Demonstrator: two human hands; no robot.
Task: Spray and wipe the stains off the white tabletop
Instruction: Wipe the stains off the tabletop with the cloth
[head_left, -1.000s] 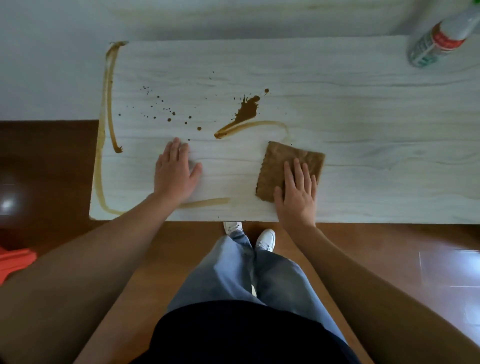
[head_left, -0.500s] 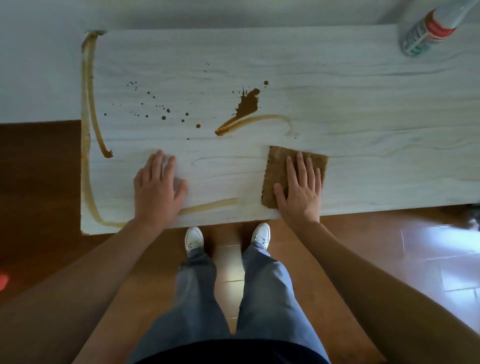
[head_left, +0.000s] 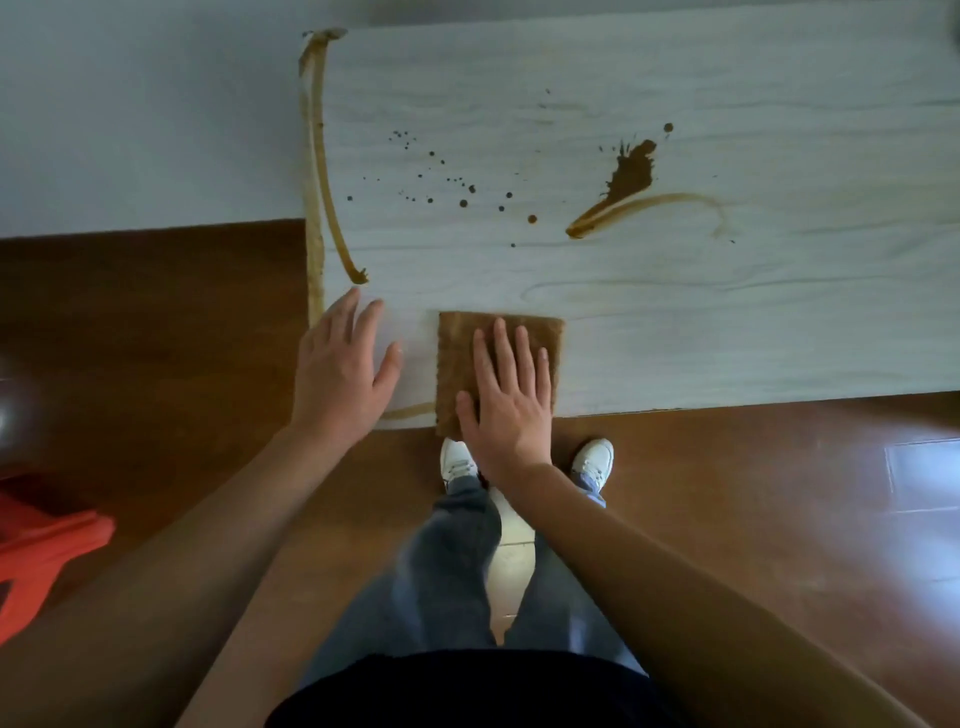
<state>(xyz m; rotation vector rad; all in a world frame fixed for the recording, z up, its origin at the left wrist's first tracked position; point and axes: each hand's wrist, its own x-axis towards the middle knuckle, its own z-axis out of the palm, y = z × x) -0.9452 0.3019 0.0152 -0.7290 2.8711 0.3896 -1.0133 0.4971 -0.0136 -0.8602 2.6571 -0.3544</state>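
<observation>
Dim, soft light. Glare patch on the floor (head_left: 922, 475) at right. Jeans (head_left: 452, 571) motion-blurred; fisheye bends the tabletop (head_left: 727, 338) edges.

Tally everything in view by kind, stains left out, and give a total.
Hands: 2, left hand and right hand
Brown cloth: 1
White shoes: 2
White tabletop: 1
Orange-red object on the floor: 1
Total: 7
</observation>
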